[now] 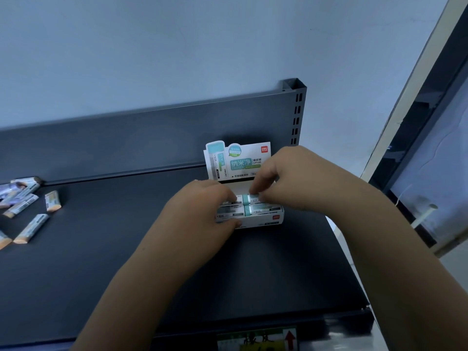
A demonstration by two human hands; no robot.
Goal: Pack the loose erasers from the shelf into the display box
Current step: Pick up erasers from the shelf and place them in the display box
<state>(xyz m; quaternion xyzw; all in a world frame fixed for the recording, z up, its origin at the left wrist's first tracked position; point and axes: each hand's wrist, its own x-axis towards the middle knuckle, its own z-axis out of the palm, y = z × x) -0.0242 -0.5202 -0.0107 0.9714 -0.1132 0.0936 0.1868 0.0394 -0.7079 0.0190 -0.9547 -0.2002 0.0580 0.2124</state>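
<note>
box: display box [263,219] sits on the shelf [126,262], right half, with its printed card [240,158] standing at the 12 o'clock edge.
left hand: left hand [202,209] grips the box's 9 o'clock end, thumb on the front wall, the rest curled over the top.
right hand: right hand [286,178] has its fingers [255,188] bent, pinching an eraser [253,198] in the back row, roughly level with its neighbours.
loose stock: loose erasers [31,228] lie flat, well apart at the box's 9 o'clock. Several remain, so the job looks part done.
handling: likely light, firm rubber in slick paper sleeves, and a sleeve may slide. Pinch across the long sides, mid-length.
box risk: thin card, probably skids and bows, so brace it while loading.
</note>
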